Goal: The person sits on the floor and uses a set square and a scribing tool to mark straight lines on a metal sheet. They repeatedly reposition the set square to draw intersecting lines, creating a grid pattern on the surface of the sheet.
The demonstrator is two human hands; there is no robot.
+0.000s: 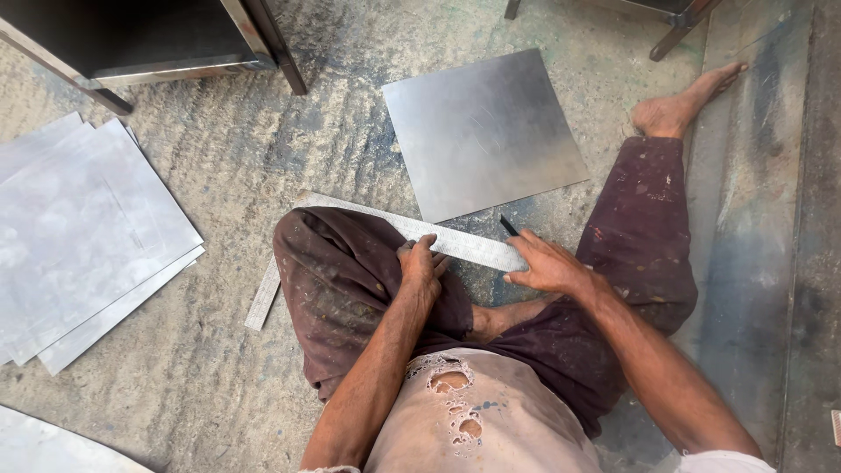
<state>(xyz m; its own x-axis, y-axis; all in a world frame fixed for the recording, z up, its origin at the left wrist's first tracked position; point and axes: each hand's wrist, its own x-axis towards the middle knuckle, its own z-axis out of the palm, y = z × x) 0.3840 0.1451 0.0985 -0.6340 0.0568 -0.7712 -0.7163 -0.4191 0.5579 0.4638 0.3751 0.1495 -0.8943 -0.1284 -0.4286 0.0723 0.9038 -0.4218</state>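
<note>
Fingers of your left hand (424,263) curl over the long steel ruler (412,229) across your knee; your right hand (545,263) pinches a dark marker (509,226). Just beyond lies one square metal sheet (482,131), seemingly unmarked, with a stack of sheets (88,228) left.

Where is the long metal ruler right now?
The metal ruler lies on the floor in front of the person, under both hands, just below the square metal sheet.
</note>
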